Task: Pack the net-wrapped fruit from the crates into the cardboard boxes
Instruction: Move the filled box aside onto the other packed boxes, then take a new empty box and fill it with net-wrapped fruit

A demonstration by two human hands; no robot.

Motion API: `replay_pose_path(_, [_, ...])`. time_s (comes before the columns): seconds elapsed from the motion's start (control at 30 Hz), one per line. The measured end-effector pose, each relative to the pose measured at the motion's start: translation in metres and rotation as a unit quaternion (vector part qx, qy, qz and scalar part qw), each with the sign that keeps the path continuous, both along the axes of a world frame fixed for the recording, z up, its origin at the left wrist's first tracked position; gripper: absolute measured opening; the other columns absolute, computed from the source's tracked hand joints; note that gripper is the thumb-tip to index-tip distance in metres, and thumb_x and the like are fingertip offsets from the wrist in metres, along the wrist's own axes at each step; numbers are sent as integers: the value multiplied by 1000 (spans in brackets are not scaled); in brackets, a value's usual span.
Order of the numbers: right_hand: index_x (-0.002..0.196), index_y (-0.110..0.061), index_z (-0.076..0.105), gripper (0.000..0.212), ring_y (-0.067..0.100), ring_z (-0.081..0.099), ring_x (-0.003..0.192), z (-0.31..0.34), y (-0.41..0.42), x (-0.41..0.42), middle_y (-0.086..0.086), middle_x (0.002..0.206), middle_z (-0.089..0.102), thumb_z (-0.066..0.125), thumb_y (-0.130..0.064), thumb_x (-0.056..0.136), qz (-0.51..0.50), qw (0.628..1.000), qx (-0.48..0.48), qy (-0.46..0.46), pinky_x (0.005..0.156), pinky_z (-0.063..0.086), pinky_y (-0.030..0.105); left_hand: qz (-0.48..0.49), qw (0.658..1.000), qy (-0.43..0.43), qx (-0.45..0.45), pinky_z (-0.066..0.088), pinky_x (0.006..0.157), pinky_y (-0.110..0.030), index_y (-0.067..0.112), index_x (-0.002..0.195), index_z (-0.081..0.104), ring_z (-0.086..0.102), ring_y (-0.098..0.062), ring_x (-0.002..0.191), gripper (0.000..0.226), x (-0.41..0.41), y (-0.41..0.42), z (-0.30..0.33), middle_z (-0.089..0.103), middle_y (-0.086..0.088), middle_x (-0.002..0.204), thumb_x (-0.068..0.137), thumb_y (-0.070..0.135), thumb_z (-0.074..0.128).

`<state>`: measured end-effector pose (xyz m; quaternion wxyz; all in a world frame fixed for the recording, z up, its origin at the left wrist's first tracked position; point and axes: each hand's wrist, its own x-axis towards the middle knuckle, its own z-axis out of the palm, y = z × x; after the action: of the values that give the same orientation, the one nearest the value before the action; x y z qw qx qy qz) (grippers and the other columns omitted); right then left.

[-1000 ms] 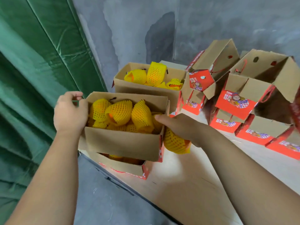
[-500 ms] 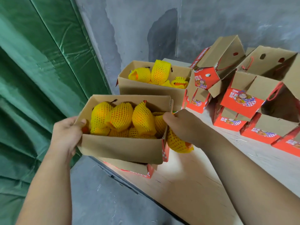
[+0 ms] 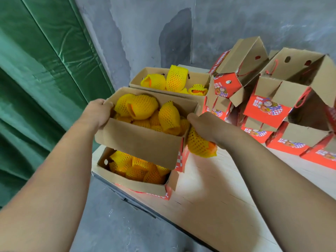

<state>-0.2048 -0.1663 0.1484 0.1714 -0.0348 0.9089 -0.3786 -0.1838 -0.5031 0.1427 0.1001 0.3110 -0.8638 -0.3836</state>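
From the head view, a filled cardboard box point(image 3: 145, 131) sits in the middle of the frame, held between both arms above a second full box point(image 3: 134, 171) that rests at the near edge of the wooden table point(image 3: 218, 193). The left hand point(image 3: 98, 112) grips the upper box's left wall, thumb hooked over the rim, probably to carry its weight. The right hand point(image 3: 207, 127) is curled round a loose net-wrapped fruit point(image 3: 199, 146) just outside the box's right wall while its knuckles appear to press against that wall; whether a finger also catches the rim is hard to tell. Holding the stray fruit this way seems meant to keep both hands on the box. Yellow netted fruit point(image 3: 143, 108) is heaped above the box's rim. Behind it, upper centre, a third box point(image 3: 171, 82) holds more fruit. At the right stand empty red printed boxes point(image 3: 267, 108) with flaps open, waiting to be packed.
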Motion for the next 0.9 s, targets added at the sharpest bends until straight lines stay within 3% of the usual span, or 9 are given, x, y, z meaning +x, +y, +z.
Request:
replay_pose_path(0.13, [79, -14, 60, 60, 19, 56, 74, -5, 4, 6, 7, 79, 58, 43, -69, 96, -32, 999, -19, -20, 58, 37, 29, 7, 996, 12, -85, 54, 88, -45, 26, 109, 69, 63, -37, 104, 32, 8, 5, 4, 67, -9, 113, 91, 43, 49])
replay_pose_path(0.2, [81, -14, 63, 65, 19, 57, 76, -8, 6, 9, 8, 81, 60, 45, -76, 92, -44, 998, -35, -32, 59, 37, 29, 1, 991, 59, -118, 47, 106, -48, 26, 125, 67, 56, -38, 122, 35, 15, 14, 4, 61, -11, 132, 96, 36, 51])
replay_pose_path(0.33, [89, -12, 65, 73, 18, 59, 80, -6, 15, 15, 7, 84, 60, 47, -83, 86, -66, 995, -64, -44, 67, 42, 33, -56, 975, 148, -154, 42, 111, -49, 25, 125, 69, 56, -33, 123, 29, 29, 55, 15, 60, -10, 131, 100, 28, 54])
replay_pose_path(0.43, [97, -24, 65, 56, 24, 68, 88, -3, 35, 22, 9, 97, 68, 55, -77, 86, -120, 976, -166, -69, 74, 52, 34, -148, 948, 250, -127, 48, 103, -42, 23, 118, 71, 62, -18, 114, 23, 42, 116, 26, 66, 3, 118, 101, 23, 56])
replay_pose_path(0.57, [110, -21, 68, 47, 30, 76, 85, -2, 68, 32, 15, 103, 76, 62, -62, 89, -206, 856, -447, -161, 79, 60, 45, -337, 882, 319, -85, 51, 91, -36, 25, 115, 66, 61, -11, 106, 16, 53, 225, 24, 66, 10, 110, 103, 31, 57])
replay_pose_path(0.67, [96, -17, 77, 46, 28, 74, 76, 0, 99, 39, 13, 89, 73, 55, -57, 92, -231, 749, -589, -200, 72, 62, 39, -451, 844, 268, -110, 40, 109, -36, 20, 141, 54, 51, -17, 128, 54, 49, 295, 2, 55, 2, 137, 94, 41, 69])
replay_pose_path(0.73, [85, -14, 79, 48, 26, 73, 76, -1, 124, 42, 11, 87, 72, 55, -54, 93, -238, 701, -649, -176, 72, 62, 35, -473, 855, 210, -42, 38, 113, -32, 27, 151, 42, 45, -12, 136, 73, 40, 326, -12, 47, 5, 148, 87, 39, 77])
replay_pose_path(0.8, [94, -13, 80, 48, 25, 73, 89, 1, 149, 45, 12, 100, 74, 54, -53, 96, -230, 694, -666, -144, 83, 61, 36, -478, 855, 183, 80, 45, 109, -32, 40, 145, 41, 50, -5, 130, 69, 27, 350, -18, 51, 13, 142, 87, 35, 77])
replay_pose_path(0.9, [124, -15, 70, 50, 23, 71, 110, 4, 182, 43, 14, 125, 71, 52, -55, 100, -232, 749, -611, -113, 96, 58, 38, -465, 838, 194, 207, 52, 100, -29, 46, 136, 45, 61, -4, 118, 53, 8, 385, -24, 59, 15, 132, 89, 36, 69])
